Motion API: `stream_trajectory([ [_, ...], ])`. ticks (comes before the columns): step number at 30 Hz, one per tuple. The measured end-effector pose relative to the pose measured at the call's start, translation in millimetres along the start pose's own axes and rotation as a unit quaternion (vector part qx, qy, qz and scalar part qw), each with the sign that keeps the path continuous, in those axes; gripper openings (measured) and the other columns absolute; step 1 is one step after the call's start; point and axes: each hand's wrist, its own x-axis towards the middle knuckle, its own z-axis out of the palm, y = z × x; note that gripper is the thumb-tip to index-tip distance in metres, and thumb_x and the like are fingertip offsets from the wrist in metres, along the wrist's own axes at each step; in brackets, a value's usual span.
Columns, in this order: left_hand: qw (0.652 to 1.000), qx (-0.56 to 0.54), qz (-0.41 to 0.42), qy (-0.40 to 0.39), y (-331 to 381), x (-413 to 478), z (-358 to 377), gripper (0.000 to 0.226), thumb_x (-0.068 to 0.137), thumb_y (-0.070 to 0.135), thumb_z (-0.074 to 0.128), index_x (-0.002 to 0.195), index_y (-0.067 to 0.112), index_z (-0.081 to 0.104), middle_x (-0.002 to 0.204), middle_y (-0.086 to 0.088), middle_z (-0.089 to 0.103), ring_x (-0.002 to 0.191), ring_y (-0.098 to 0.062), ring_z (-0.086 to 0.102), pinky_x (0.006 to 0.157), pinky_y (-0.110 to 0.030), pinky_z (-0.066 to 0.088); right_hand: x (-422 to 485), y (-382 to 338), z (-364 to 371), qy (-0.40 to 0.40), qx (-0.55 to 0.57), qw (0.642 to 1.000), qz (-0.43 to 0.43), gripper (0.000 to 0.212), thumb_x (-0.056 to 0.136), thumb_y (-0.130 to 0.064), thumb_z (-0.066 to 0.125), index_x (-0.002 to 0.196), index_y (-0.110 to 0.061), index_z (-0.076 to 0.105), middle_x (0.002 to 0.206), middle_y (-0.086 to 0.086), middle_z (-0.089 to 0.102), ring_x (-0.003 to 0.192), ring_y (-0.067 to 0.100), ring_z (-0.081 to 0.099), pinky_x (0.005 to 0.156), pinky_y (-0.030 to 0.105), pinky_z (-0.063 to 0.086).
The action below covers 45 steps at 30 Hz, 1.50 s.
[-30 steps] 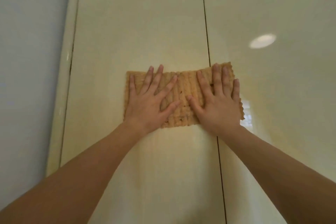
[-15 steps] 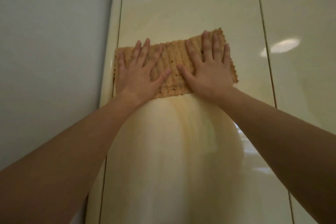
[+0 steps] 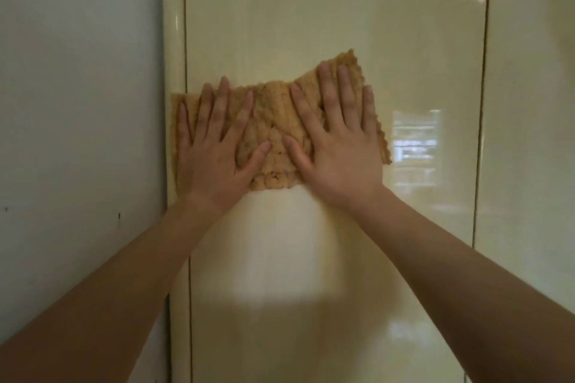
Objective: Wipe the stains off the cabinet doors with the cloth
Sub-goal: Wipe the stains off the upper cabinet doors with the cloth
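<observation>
Cloth (image 3: 273,130), tan and bunched in its middle, lies flat against the cream cabinet door (image 3: 311,9), its left edge lapping over the narrow trim (image 3: 174,40) beside the wall (image 3: 77,102). Left hand (image 3: 214,149) and right hand (image 3: 339,146) both press it with palms flat and fingers spread, thumbs pointing inward and nearly meeting, gripping nothing.

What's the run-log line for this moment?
left hand: flat on cloth | right hand: flat on cloth | cloth: bunched, pressed on left cabinet door, overlapping its left edge | stains: none discernible
</observation>
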Motion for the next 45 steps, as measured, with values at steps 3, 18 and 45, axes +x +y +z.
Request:
stream_trajectory([
  [3, 1.0, 0.004, -0.004, -0.013, 17.8, -53.2, 8.1, 0.076, 0.098, 0.062, 0.032, 0.162, 0.026, 0.013, 0.17, -0.011, 0.01, 0.158, -0.03, 0.006, 0.123, -0.062, 0.007, -51.3, -3.3, 4.5, -0.031, 0.007, 0.999, -0.02, 0.068, 0.106, -0.057, 0.029, 0.165, -0.027, 0.012, 0.172, 0.013, -0.001, 0.159, 0.033, -0.003, 0.126, 0.058, 0.006],
  [18, 0.997, -0.077, 0.029, -0.01, 101.2, -17.2, 0.3, 0.066, 0.104, 0.057, 0.022, 0.158, 0.02, 0.029, 0.169, -0.013, 0.017, 0.157, -0.029, 0.013, 0.124, -0.059, 0.009, -44.3, 75.7, -29.6, 0.023, 0.06, 0.996, -0.055, 0.068, 0.106, -0.042, 0.04, 0.163, -0.012, 0.02, 0.172, 0.009, 0.011, 0.16, 0.025, 0.007, 0.128, 0.051, 0.016],
  [45, 0.743, -0.628, 0.007, 0.231, 201.6, 241.6, -212.7, 0.025, 0.1, 0.049, 0.037, 0.099, 0.033, 0.056, 0.105, -0.003, 0.055, 0.103, -0.032, 0.054, 0.094, -0.064, 0.043, 105.8, 185.4, -263.1, 0.134, 0.28, 0.95, -0.016, 0.068, 0.104, -0.052, 0.024, 0.165, -0.026, 0.006, 0.172, -0.009, 0.0, 0.158, 0.005, -0.004, 0.13, 0.042, 0.002],
])
